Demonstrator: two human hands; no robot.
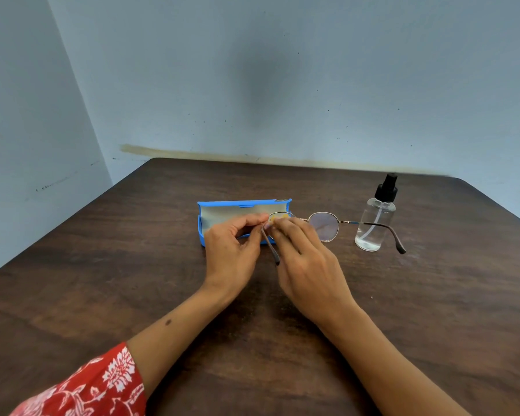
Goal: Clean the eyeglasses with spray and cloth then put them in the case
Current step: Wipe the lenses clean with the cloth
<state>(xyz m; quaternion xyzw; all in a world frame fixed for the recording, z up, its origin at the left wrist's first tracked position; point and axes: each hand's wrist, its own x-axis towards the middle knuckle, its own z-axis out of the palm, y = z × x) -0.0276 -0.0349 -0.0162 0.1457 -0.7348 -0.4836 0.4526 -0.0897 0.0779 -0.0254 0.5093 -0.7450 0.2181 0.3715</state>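
Head view: the thin gold wire-framed eyeglasses (323, 225) are held above the dark wooden table (132, 265), temples unfolded. The left hand (233, 250) pinches the frame at its left hinge, probably to steady it. The right hand (306, 262) presses a small yellow cloth (278, 217) on the left lens, fingers curled round it. The open blue plastic case (243, 205) waits at twelve o'clock; the clear spray bottle with black pump (376, 217) stands at two o'clock.
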